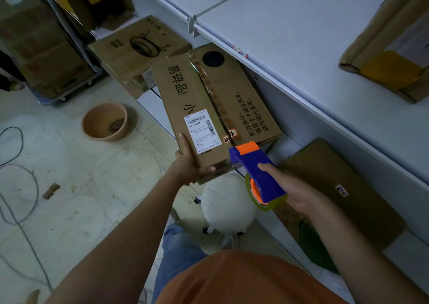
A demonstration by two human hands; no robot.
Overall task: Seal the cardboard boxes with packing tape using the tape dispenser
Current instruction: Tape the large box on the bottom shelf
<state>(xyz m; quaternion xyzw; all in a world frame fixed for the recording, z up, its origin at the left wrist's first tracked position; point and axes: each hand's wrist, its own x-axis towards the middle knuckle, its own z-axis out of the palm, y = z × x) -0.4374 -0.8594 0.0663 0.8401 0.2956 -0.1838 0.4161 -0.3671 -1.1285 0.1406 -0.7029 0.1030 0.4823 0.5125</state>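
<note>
Dispenser (257,171) at box's (209,108) near edge

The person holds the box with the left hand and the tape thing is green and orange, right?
Not quite. The head view shows the tape dispenser is blue and orange, not green. The rest holds: the left hand grips the near corner of the cardboard box, and the right hand holds the dispenser.

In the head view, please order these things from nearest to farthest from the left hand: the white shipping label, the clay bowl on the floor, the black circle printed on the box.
From the left hand:
1. White shipping label: just above the hand, on the box it holds.
2. Clay bowl: on the floor, up and to the left.
3. Black circle: at the far end of the same box.
</note>
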